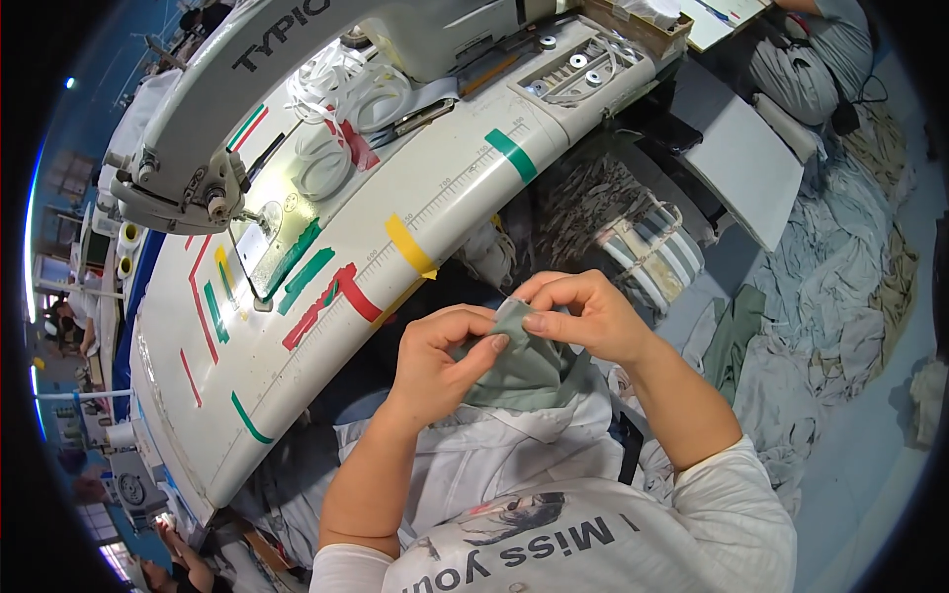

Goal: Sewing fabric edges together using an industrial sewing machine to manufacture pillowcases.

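Observation:
In front of my body, above my lap, both hands pinch the upper edge of a grey-green piece of fabric [529,361]. My left hand [445,358] grips it between thumb and fingers on the left side. On the right, my right hand [583,314] pinches the same edge, with a small whitish bit showing between the two hands. The fabric hangs down from my fingers onto white cloth [474,450] across my lap. Its lower part is bunched, and how it is folded I cannot make out.
A white sewing machine [183,168] stands on the table [326,395] to the left, which bears coloured tape strips. White elastic coils [331,163] and a tray of bobbins [583,74] lie farther back. Heaps of pale garments [820,287] cover the floor at right, beside a striped tied bundle [652,252].

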The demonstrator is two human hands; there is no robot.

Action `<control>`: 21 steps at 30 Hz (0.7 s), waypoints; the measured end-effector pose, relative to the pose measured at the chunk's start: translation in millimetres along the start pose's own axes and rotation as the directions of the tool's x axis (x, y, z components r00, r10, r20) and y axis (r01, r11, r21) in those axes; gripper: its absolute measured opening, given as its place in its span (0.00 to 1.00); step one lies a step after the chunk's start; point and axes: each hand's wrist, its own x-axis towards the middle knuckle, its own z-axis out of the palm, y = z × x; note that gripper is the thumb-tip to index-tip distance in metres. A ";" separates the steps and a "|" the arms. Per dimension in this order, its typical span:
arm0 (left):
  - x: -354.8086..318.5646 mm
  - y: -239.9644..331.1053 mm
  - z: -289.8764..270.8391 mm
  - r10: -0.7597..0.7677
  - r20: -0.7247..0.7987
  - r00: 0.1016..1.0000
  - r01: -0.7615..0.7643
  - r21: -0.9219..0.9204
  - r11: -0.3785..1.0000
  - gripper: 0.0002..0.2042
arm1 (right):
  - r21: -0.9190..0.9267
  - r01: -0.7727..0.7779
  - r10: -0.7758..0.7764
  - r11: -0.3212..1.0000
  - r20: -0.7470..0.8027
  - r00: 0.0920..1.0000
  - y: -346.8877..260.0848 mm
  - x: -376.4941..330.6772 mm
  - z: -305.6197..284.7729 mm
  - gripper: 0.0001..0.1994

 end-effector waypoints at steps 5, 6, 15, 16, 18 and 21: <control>-3.0 -2.2 -1.2 -0.061 -0.074 0.995 0.059 -0.034 0.998 0.03 | -0.159 0.058 -0.073 0.986 -0.092 0.993 -4.3 -2.0 7.0 0.04; -3.6 -3.5 -0.9 -0.062 -0.099 0.993 0.060 -0.024 0.998 0.03 | -0.168 0.071 -0.096 0.983 -0.143 0.985 -4.6 -2.1 9.0 0.04; -7.9 -13.9 6.1 -0.079 -0.215 0.973 0.044 -0.166 0.985 0.02 | -0.102 -0.043 0.016 0.994 -0.256 0.967 7.6 -3.3 14.6 0.04; -7.9 -15.3 6.4 -0.080 -0.219 0.972 0.043 -0.170 0.985 0.02 | -0.105 -0.046 0.019 0.993 -0.252 0.968 6.6 -2.4 17.0 0.04; -8.2 -18.8 5.5 -0.088 -0.245 0.965 0.043 -0.184 0.982 0.02 | -0.063 0.035 -0.051 0.997 -0.271 0.961 1.9 1.0 24.2 0.05; -9.8 -16.1 4.1 -0.116 -0.254 0.960 0.065 -0.200 0.978 0.03 | -0.164 -0.063 0.023 0.984 -0.239 0.971 -5.4 3.0 26.2 0.05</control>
